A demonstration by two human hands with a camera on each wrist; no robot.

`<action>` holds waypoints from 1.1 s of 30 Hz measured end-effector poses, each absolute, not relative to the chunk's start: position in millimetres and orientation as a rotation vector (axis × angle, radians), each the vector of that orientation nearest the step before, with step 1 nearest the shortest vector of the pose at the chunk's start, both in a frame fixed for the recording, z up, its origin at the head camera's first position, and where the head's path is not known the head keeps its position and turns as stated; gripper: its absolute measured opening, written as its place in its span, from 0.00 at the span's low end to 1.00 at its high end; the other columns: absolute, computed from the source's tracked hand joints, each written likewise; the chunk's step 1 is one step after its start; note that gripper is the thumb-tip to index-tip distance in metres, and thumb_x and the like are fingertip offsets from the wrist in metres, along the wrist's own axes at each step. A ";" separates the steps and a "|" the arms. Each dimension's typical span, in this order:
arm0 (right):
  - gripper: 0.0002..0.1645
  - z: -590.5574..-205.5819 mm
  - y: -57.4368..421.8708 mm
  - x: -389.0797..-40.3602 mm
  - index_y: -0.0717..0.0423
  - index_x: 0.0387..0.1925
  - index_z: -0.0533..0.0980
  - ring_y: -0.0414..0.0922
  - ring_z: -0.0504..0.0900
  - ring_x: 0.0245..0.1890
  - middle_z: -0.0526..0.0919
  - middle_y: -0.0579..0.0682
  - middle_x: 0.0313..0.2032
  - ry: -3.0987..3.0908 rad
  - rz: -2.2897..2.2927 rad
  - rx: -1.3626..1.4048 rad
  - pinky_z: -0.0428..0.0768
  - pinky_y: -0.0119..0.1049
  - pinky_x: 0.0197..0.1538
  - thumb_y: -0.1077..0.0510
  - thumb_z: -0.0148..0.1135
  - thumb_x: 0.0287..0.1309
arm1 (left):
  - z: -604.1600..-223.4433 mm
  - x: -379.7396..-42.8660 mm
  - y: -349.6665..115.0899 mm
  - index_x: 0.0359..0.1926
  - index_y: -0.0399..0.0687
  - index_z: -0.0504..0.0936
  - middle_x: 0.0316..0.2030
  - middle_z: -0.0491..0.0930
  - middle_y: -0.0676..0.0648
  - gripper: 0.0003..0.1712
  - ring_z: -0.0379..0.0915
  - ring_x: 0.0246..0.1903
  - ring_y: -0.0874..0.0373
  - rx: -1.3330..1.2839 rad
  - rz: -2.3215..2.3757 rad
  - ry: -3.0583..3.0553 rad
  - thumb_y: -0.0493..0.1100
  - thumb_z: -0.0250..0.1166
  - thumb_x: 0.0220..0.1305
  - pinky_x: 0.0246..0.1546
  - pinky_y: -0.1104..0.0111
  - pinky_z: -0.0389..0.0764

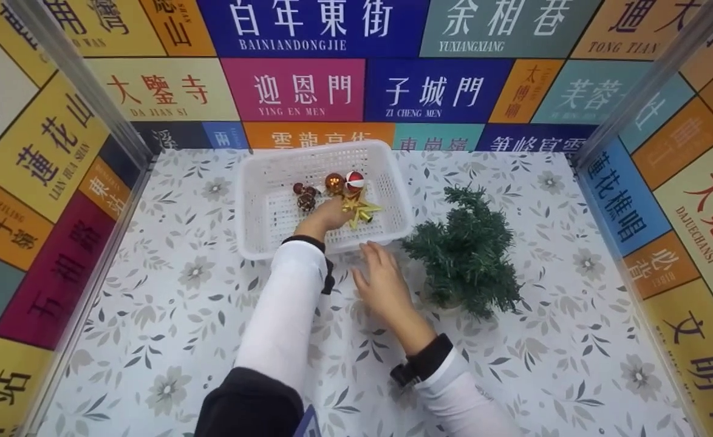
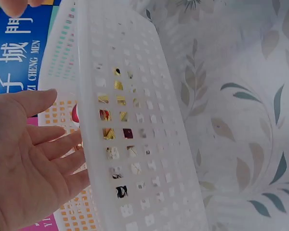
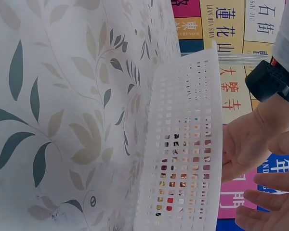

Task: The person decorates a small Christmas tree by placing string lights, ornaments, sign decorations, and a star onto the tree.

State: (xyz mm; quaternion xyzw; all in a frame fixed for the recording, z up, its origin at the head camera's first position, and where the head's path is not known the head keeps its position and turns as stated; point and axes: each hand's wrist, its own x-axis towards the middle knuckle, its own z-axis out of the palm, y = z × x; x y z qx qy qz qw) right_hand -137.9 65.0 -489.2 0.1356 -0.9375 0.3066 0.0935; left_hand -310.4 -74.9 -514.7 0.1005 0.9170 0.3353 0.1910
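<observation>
My left hand reaches over the near rim into a white plastic basket, beside a gold star ornament. Its fingers look loosely extended in the left wrist view, where the basket wall partly hides the fingertips; no object shows in its palm. Also in the basket lie a red-and-white ball, a shiny copper ball and small dark brown ornaments. Just outside the near wall, my right hand hovers with spread fingers and holds nothing.
A small green artificial Christmas tree stands right of the basket, near my right hand. Leaf-patterned white covering lies over the table. Panels with colourful lettering enclose the back and both sides.
</observation>
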 end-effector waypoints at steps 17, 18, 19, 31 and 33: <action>0.27 -498.0 75.7 -152.0 0.66 0.54 0.70 0.59 0.65 0.58 0.69 0.62 0.55 -2.733 0.890 0.337 0.66 0.51 0.58 0.62 0.64 0.52 | -471.8 -291.7 -28.3 0.72 0.54 0.41 0.69 0.47 0.39 0.41 0.46 0.67 0.46 0.265 0.786 2.504 0.50 0.53 0.67 0.62 0.56 0.59; 0.27 -497.9 75.8 -154.2 0.67 0.53 0.70 0.59 0.65 0.58 0.69 0.63 0.55 -2.725 0.886 0.323 0.66 0.51 0.58 0.62 0.64 0.52 | -471.8 -292.1 -26.5 0.72 0.57 0.44 0.70 0.44 0.38 0.39 0.46 0.67 0.45 0.268 0.759 2.510 0.49 0.53 0.67 0.60 0.54 0.60; 0.27 -497.7 75.7 -156.5 0.68 0.53 0.70 0.59 0.65 0.58 0.69 0.63 0.55 -2.718 0.885 0.307 0.66 0.50 0.59 0.63 0.64 0.51 | -472.6 -293.1 -25.1 0.72 0.61 0.46 0.70 0.41 0.39 0.37 0.45 0.67 0.45 0.269 0.737 2.508 0.47 0.53 0.67 0.60 0.53 0.60; 0.30 -487.0 70.9 -174.7 0.69 0.59 0.63 0.58 0.61 0.61 0.65 0.64 0.58 -2.732 0.949 0.233 0.65 0.48 0.61 0.65 0.59 0.55 | -487.7 -301.3 -19.5 0.62 0.39 0.68 0.64 0.61 0.42 0.23 0.61 0.59 0.52 0.264 0.459 2.589 0.40 0.46 0.68 0.60 0.61 0.62; 0.30 -486.6 71.8 -177.0 0.69 0.59 0.64 0.58 0.61 0.61 0.65 0.64 0.58 -2.737 0.965 0.222 0.63 0.47 0.61 0.64 0.59 0.56 | -496.4 -310.6 -19.8 0.55 0.38 0.75 0.57 0.71 0.42 0.19 0.69 0.51 0.52 0.246 0.486 2.612 0.40 0.50 0.67 0.54 0.61 0.68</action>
